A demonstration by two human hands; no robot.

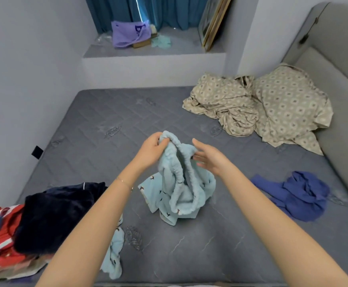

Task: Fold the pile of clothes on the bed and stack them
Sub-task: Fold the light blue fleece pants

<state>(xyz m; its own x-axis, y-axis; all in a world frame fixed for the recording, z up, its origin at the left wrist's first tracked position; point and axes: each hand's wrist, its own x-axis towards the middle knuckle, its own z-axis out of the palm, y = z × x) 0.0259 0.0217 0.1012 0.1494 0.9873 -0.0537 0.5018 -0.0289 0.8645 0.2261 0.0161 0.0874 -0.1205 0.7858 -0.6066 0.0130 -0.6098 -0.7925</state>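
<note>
Pale-blue pants (177,183): hanging over the bed (106,121), legs resting on it.
Left hand (152,151): gripping the bunched waistband.
Right hand (208,157): touching the waistband, fingers straight, gripping nothing.
Tip: probably worth pinching the opposite waistband side, then shaking flat.

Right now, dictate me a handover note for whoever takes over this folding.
Left hand grips the waistband of the light blue garment, lifted, its lower end on the mattress. Right hand open, fingers at the waistband.
Unfolded pile at left; matching light blue piece beside it; dark blue garment crumpled at right.
Done: no folded stack in view. Left: fold everything, stack.
</note>
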